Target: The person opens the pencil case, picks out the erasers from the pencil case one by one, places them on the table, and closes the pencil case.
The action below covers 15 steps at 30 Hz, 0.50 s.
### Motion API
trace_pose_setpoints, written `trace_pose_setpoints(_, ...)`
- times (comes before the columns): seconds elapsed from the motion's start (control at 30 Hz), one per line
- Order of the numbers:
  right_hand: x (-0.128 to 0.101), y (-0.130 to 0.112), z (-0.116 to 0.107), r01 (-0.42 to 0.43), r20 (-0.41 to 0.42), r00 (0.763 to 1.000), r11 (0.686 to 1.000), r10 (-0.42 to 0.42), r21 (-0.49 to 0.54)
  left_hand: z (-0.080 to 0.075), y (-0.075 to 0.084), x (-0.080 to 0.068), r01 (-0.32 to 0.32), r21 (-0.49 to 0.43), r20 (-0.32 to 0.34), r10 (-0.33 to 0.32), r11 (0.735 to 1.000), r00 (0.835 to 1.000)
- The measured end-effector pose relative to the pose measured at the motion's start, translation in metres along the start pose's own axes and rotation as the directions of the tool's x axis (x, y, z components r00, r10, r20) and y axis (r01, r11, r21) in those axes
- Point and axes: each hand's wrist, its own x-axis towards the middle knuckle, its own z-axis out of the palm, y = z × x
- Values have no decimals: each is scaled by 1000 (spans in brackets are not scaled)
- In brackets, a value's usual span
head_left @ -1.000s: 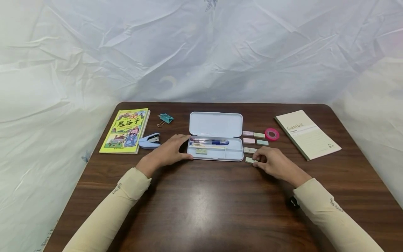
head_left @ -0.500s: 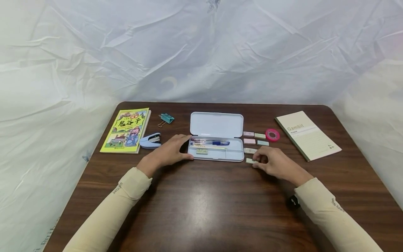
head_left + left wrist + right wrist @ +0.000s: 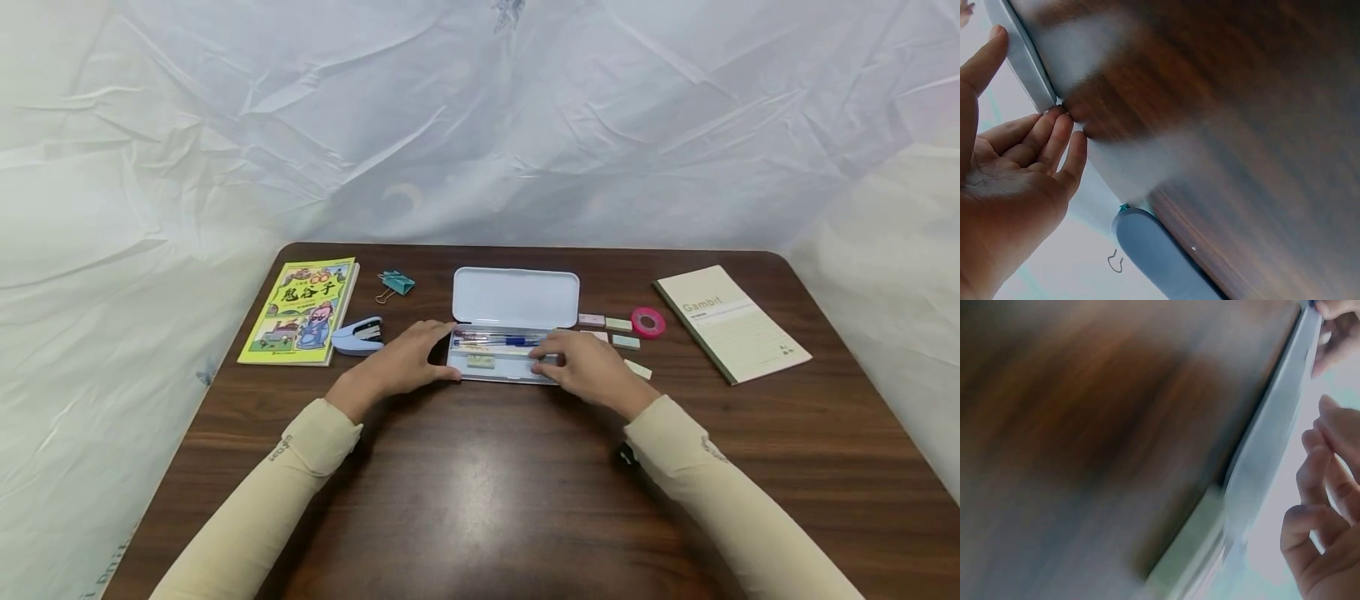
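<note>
So the open pencil case [image 3: 514,333] sits mid-surface [image 3: 480,483]. Left hand [image 3: 408,360] rests flat against its left end, fingers relaxed. Right hand [image 3: 585,367] hovers over the tray's right half, fingers curled; can't tell if it's pinching anything. An eraser [image 3: 637,369] lies just right of it.

Both hands [image 3: 405,360] at open pencil case [image 3: 514,333]
</note>
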Motion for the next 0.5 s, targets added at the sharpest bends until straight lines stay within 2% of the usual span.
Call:
trace_pose_setpoints(0.1,13,-13,9,7,-5,1000,1000,-7,-30,-1,2,-1,1,-11,-4,-1,1000,1000)
trace_pose_setpoints(0.2,23,-23,16,36,-28,999,998,-38,-60,-6,11,-7,8,-14,3,-8,1000,1000)
trace_pose_setpoints(0.23,30,-17,24,51,-34,998,997,-54,-65,-7,12,-7,14,-17,7,-14,1000,1000)
trace_pose_setpoints(0.3,35,-21,28,77,-36,996,994,-80,-82,-10,16,-9,23,-20,19,-23,1000,1000)
trace_pose_setpoints(0.43,55,3,58,98,-38,994,992,-101,-82,-13,21,-12,13,-14,22,-13,1000,1000)
trace_pose_setpoints(0.5,61,6,66,96,-35,994,991,-99,-92,-12,20,-12,3,-12,13,-3,1000,1000)
